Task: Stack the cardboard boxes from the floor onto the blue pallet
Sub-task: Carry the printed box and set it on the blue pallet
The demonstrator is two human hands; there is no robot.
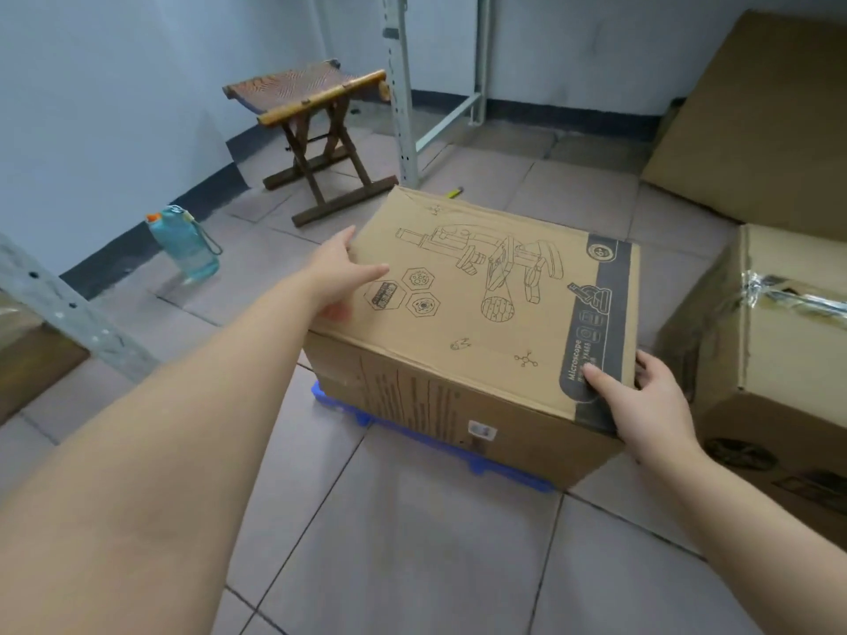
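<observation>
A cardboard box (476, 323) printed with a microscope drawing and the word "Microscope" on a dark band sits on the blue pallet (348, 412) on the tiled floor. The left hand (341, 277) grips its far left edge, the right hand (641, 405) its near right corner, fingers spread over both. Another taped box (779, 359) stands just right of it
</observation>
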